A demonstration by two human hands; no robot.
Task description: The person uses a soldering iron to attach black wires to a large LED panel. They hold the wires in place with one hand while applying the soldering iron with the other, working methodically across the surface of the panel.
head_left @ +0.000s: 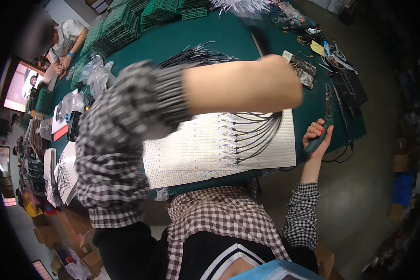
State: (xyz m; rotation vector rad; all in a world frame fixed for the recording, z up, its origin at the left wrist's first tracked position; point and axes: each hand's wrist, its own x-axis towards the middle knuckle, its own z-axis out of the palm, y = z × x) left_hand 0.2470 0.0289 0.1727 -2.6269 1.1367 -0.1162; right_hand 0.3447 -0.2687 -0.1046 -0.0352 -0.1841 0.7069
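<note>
My left arm reaches across the view in a checked sleeve. Its hand [284, 83] is close to the camera and blurred, its fingers closed around a bundle of black wires [262, 39] whose blurred ends stick out beyond it. These wires curve up from a white panel [186, 154] dotted with rows of small yellow spots, lying flat on the table; the arm hides the panel's far part. At the table's right edge, my right hand [318, 135] grips green-handled pliers [329, 109], with the metal jaws pointing away from me.
More black wires [198, 55] lie beyond the panel on the green table [210, 35]. Green stacked racks [116, 28] stand at the far left, where another person [69, 44] works. A black box [350, 88], cables and a small circuit board [305, 74] sit on the right.
</note>
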